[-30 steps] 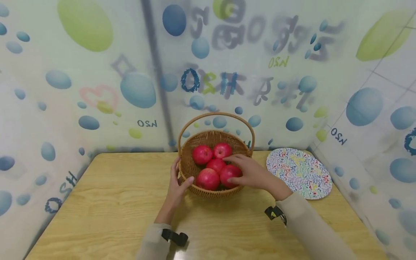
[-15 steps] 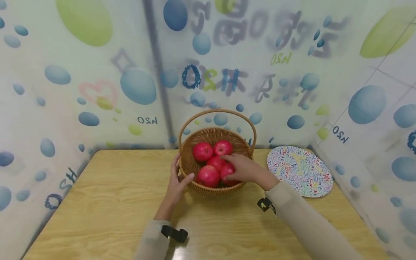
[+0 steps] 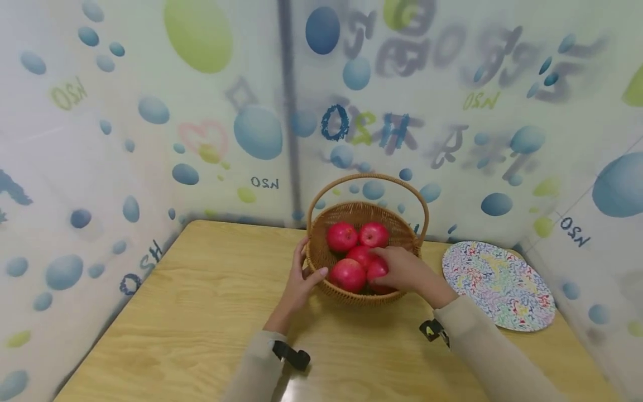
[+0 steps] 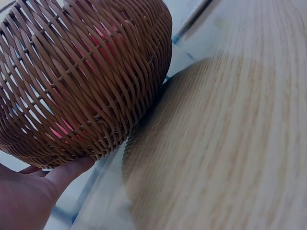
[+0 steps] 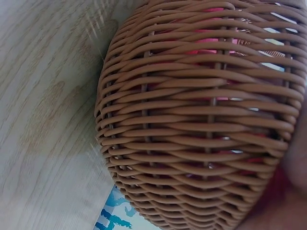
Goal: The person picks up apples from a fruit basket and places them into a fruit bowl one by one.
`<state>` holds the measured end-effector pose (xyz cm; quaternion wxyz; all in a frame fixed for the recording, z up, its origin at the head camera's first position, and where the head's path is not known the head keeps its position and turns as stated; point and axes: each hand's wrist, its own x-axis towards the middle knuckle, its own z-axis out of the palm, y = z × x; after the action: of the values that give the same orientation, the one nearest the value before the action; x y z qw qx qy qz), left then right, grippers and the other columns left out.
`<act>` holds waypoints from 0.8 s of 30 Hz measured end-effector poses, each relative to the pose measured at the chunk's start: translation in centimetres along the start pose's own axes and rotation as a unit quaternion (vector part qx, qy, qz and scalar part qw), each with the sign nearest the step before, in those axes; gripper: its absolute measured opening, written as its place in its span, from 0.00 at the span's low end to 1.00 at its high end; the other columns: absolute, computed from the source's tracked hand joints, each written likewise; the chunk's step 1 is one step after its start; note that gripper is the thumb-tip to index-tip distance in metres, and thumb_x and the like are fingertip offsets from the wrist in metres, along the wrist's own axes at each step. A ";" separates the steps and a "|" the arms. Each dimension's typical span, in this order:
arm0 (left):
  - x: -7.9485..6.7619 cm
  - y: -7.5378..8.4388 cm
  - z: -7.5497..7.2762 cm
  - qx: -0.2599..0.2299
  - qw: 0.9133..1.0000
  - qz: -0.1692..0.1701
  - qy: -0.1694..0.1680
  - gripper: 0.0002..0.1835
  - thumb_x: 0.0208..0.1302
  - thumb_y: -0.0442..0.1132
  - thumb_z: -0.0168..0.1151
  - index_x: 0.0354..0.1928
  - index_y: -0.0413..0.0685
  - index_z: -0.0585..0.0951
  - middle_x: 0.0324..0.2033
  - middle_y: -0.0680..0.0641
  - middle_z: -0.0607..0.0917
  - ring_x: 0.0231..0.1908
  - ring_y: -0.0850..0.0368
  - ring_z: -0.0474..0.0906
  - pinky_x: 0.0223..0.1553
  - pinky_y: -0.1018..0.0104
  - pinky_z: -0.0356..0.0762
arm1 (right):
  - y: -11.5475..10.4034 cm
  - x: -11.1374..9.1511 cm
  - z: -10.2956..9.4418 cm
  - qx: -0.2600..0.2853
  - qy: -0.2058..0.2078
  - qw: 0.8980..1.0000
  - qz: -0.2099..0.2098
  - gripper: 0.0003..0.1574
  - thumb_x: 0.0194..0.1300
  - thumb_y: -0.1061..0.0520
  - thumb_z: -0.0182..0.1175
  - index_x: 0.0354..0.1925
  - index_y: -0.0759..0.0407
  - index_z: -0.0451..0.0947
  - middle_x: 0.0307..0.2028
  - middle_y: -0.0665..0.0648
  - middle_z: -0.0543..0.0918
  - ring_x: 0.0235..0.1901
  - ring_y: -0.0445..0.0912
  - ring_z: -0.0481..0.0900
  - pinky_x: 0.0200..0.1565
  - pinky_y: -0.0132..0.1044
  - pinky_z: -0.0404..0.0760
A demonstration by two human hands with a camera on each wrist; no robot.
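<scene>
The left hand (image 3: pixel 297 287) grips the left rim of the basket (image 3: pixel 361 300) on the table (image 3: pixel 226 290) while the right hand (image 3: pixel 404 272) curls round the near right apple (image 3: pixel 377 270) inside, seemingly a grasping step, so lifting would call for a secure hold clear of the other apples (image 3: pixel 348 275).

A left hand (image 4: pixel 36 194) touches a rounded brown basket of woven wicker (image 4: pixel 72 91) with its thumb. Red surfaces (image 4: pixel 108 43) show through the weave. Alongside stretches a pale, wood-grained tabletop (image 4: pixel 230 143).
</scene>
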<state>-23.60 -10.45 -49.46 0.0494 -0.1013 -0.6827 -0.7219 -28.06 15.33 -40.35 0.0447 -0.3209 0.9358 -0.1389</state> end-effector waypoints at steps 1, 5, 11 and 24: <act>-0.1 0.0 -0.1 0.001 1.000 -0.003 -0.001 0.44 0.69 0.41 0.61 0.79 0.69 0.48 0.78 0.37 0.52 0.72 0.27 0.62 0.65 0.38 0.72 | -0.1 0.0 0.1 0.001 0.004 1.000 0.002 0.35 0.58 0.52 0.72 0.61 0.63 0.77 0.46 0.59 0.86 0.47 0.50 0.84 0.49 0.45 0.83; -0.3 -0.1 -0.2 -0.005 1.000 -0.006 -0.002 0.44 0.70 0.39 0.60 0.80 0.67 0.47 0.78 0.36 0.52 0.72 0.26 0.61 0.66 0.38 0.72 | -0.2 -0.4 0.5 0.006 0.021 1.000 0.003 0.34 0.58 0.50 0.72 0.60 0.61 0.79 0.49 0.61 0.86 0.49 0.53 0.83 0.52 0.49 0.83; 0.3 -0.3 0.8 -0.019 1.000 0.001 -0.024 0.45 0.70 0.42 0.61 0.80 0.63 0.46 0.77 0.34 0.53 0.71 0.26 0.62 0.65 0.43 0.74 | 0.1 -2.1 0.0 0.019 0.062 0.997 0.034 0.33 0.58 0.46 0.72 0.59 0.59 0.81 0.52 0.64 0.83 0.51 0.56 0.82 0.51 0.53 0.84; -0.4 -0.1 0.2 -0.019 1.000 0.000 0.002 0.44 0.70 0.38 0.60 0.80 0.65 0.48 0.76 0.34 0.54 0.71 0.25 0.63 0.64 0.42 0.75 | -0.7 -3.0 0.5 0.105 0.190 0.975 0.042 0.34 0.58 0.45 0.74 0.58 0.58 0.80 0.56 0.61 0.80 0.53 0.58 0.81 0.51 0.56 0.85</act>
<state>-23.18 -10.27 -49.67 0.0493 -0.1008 -0.6684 -0.7353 -25.24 16.53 -40.65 -0.0942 -0.2425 0.9201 -0.2928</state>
